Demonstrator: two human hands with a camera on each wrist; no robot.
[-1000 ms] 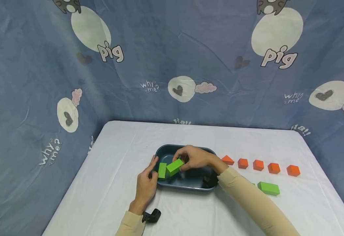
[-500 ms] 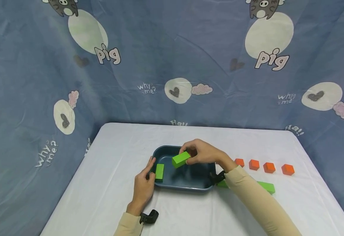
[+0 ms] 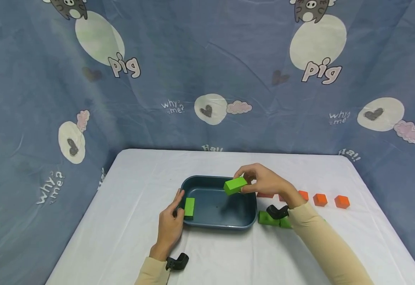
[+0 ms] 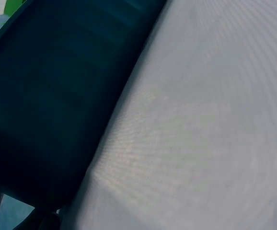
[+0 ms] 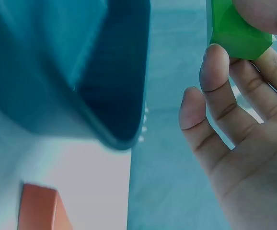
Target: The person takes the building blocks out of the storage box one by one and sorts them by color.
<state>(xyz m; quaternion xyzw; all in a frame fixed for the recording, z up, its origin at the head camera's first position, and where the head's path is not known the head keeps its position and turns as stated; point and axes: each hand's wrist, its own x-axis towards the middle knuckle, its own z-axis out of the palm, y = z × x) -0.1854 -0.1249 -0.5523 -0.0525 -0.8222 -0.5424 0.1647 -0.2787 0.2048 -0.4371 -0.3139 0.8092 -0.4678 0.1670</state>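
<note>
My right hand [image 3: 266, 183] pinches a green rectangular block [image 3: 235, 185] over the right end of the dark blue tray [image 3: 218, 227]. In the right wrist view that block [image 5: 241, 38] shows between thumb and fingertips, beyond the tray rim [image 5: 100, 129]. My left hand [image 3: 169, 225] rests against the tray's left wall with its fingers straight. Another green block [image 3: 189, 208] lies inside the tray at the left end, close to the left fingers. The left wrist view shows mostly the tray's dark side [image 4: 57, 96]; the fingers there are too dark to make out.
Right of the tray, a row of orange blocks [image 3: 342, 202] stands behind green pieces [image 3: 268, 218], partly hidden by the right arm. A white cloth [image 3: 146, 166] covers the table. A blue printed curtain [image 3: 157, 130] hangs behind it.
The right hand has lifted the green block away from the one at the tray's left end and carried it rightward. The left hand stays at the tray's left wall.
</note>
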